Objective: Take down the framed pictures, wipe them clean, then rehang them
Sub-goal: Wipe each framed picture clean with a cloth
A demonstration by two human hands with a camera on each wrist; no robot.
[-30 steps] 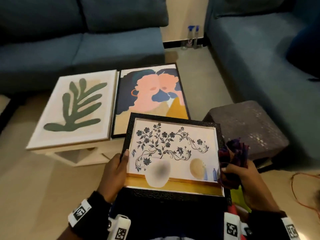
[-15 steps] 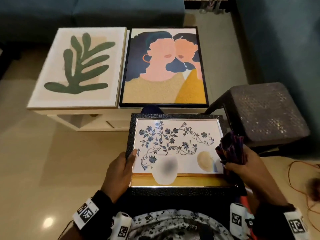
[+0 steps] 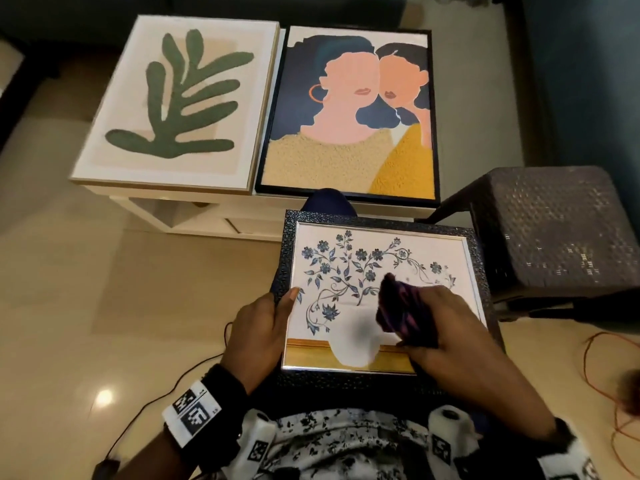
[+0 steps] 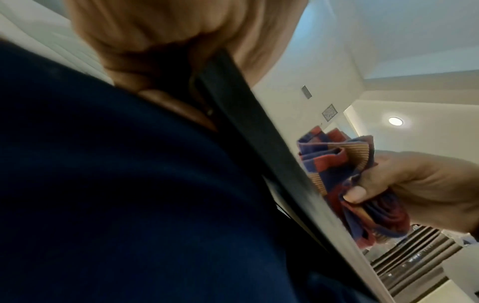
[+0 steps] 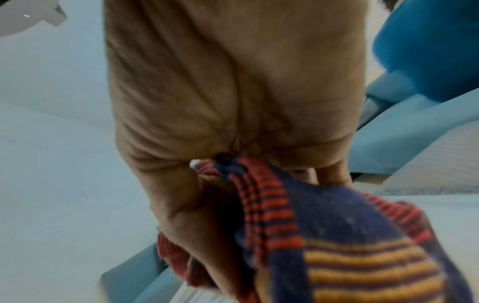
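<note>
Blue sofas stand around a shiny tan floor, and a person sits in the middle with a picture on their lap. Their right hand (image 3: pixel 446 327) has its fingers (image 4: pixel 356 194) curled tight round a bunched striped cloth (image 3: pixel 401 311) and presses it on the glass, I think to rub off dust. Their left hand (image 3: pixel 258 329) grips the near left edge of the flower picture (image 3: pixel 346 258), thumb on top, fingers hidden under the frame, likely so it does not slide. Just past the knees is a low white desk (image 3: pixel 207 211). Two more pictures lie flat on it side by side: a green leaf picture (image 3: pixel 180 102) and a two faces picture (image 3: pixel 349 112). A dark woven stool (image 3: pixel 557 230) stands to the right. I see no box or bin.
</note>
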